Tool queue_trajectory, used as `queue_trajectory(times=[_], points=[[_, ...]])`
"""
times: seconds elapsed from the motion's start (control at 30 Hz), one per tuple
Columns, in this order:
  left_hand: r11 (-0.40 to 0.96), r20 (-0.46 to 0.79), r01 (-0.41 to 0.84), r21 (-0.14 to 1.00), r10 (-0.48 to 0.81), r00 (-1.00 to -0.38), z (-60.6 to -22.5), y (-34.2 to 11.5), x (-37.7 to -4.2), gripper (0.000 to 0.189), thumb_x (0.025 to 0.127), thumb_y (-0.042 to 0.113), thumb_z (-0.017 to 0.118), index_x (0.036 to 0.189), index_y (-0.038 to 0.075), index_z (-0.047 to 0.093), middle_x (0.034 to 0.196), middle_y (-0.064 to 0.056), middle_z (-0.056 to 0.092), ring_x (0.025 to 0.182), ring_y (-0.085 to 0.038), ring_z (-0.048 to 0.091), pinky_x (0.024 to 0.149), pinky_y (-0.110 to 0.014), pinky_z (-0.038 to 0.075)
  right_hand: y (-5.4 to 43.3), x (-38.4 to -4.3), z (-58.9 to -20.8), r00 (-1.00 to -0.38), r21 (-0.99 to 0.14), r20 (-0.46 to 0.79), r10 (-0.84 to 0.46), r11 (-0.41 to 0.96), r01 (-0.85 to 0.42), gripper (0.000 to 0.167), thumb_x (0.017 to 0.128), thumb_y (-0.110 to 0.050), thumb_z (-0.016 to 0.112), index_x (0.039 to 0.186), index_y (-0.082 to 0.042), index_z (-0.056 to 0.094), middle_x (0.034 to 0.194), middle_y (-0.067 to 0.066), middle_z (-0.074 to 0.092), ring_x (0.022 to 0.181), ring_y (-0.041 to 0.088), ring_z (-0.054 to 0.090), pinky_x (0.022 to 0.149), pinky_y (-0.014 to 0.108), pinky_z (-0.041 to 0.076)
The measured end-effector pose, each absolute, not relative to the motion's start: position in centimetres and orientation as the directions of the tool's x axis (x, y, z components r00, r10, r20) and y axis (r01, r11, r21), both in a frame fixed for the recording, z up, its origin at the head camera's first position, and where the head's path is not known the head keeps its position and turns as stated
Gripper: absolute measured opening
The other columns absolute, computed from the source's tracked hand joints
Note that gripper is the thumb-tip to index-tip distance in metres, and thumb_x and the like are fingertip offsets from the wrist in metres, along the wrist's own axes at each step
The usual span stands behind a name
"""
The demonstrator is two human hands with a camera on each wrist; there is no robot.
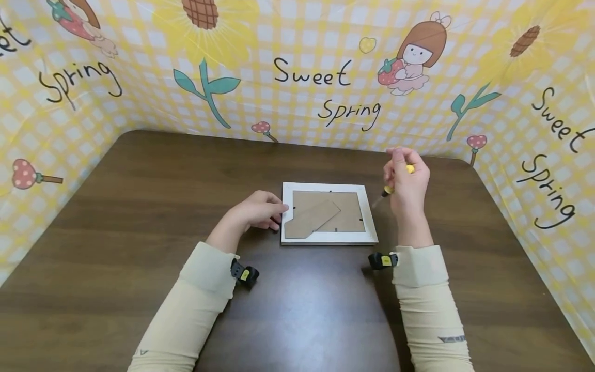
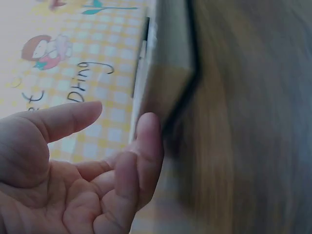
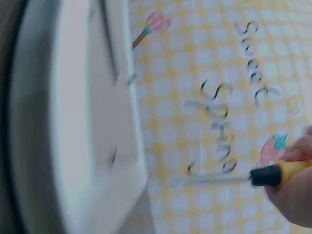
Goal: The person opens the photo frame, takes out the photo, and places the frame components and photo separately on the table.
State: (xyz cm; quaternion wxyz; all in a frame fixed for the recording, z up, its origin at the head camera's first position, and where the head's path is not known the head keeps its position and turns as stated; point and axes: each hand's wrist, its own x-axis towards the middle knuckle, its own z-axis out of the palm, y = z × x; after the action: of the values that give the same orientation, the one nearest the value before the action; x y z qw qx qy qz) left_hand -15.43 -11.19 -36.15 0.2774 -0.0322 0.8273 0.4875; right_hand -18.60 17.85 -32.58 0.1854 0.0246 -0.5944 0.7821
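A white picture frame [image 1: 370, 227] lies back side up on the dark table, with a brown backing board [image 1: 350, 206], an angled stand flap and small dark tabs around the opening. My left hand [image 1: 259, 209] is at its left edge. In the left wrist view, the left hand [image 2: 87, 180] has a fingertip against the frame's side, while the thumb stands apart from it. To the right of the frame, my right hand [image 1: 409, 178] grips a screwdriver [image 3: 273, 176] with a yellow and black handle. Its thin shaft points down toward the frame's right side, apart from it.
The brown wooden table [image 1: 139, 248] extends around the frame. A yellow checked cloth [image 1: 297, 31] with printed flowers and lettering hangs behind and on both sides. Black wrist cameras sit on both forearms, at the cuffs of light sleeves.
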Motion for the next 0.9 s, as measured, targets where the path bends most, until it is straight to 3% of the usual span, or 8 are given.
queue_trajectory(times=[0.1,0.23,0.37,0.6,0.9], points=[[0.505,-0.491,-0.337,0.795,0.208,-0.846,-36.3,-11.2,-15.1,0.043,0.102,0.03,0.056,0.132,0.0,0.053,0.105,-0.015,0.063,0.077,-0.016,0.065,0.068,-0.022,0.053,16.2,-18.3,-31.8,-0.937,-0.733,0.267,0.226,-0.584,-0.35,0.048,0.107,-0.033,0.039,0.069,-0.008,0.053,0.046,-0.001,0.043,0.042,0.01,0.031,0.044,0.02,0.019],[0.476,-0.478,-0.342,0.81,0.199,-0.856,-36.5,-11.2,-14.6,0.049,0.101,0.029,0.057,0.139,0.0,0.047,0.112,-0.017,0.062,0.08,-0.017,0.064,0.071,-0.023,0.053,14.4,-17.9,-31.4,-0.987,-0.52,0.117,0.111,-0.84,-0.156,0.071,0.104,-0.058,0.024,0.054,-0.009,0.039,0.045,0.0,0.036,0.045,0.014,0.023,0.051,0.025,0.013],[0.466,-0.457,-0.33,0.821,0.19,-0.869,-36.4,-11.1,-14.6,0.057,0.098,0.027,0.062,0.144,0.0,0.042,0.108,-0.016,0.064,0.078,-0.017,0.064,0.071,-0.024,0.053,12.9,-18.4,-32.4,-0.999,-0.424,-0.029,0.04,-0.905,-0.023,0.076,0.102,-0.063,0.019,0.05,-0.01,0.035,0.045,0.0,0.032,0.043,0.014,0.025,0.049,0.026,0.02],[0.471,-0.444,-0.315,0.824,0.192,-0.875,-36.4,-11.0,-14.8,0.06,0.095,0.019,0.067,0.145,0.0,0.04,0.1,-0.015,0.067,0.075,-0.017,0.064,0.071,-0.026,0.054,11.1,-19.3,-34.9,-0.98,-0.395,-0.189,0.058,-0.919,0.022,0.068,0.103,-0.057,0.03,0.051,-0.014,0.036,0.043,-0.003,0.032,0.041,0.011,0.03,0.051,0.026,0.024],[0.52,-0.435,-0.289,0.804,0.183,-0.882,-36.9,-10.6,-14.4,0.067,0.091,0.018,0.071,0.146,0.001,0.037,0.093,-0.013,0.066,0.075,-0.019,0.062,0.069,-0.027,0.051,9.2,-19.3,-37.0,-0.991,-0.406,-0.136,0.013,-0.913,0.044,0.07,0.104,-0.057,0.028,0.049,-0.013,0.033,0.042,-0.004,0.027,0.042,0.01,0.022,0.049,0.023,0.018]])
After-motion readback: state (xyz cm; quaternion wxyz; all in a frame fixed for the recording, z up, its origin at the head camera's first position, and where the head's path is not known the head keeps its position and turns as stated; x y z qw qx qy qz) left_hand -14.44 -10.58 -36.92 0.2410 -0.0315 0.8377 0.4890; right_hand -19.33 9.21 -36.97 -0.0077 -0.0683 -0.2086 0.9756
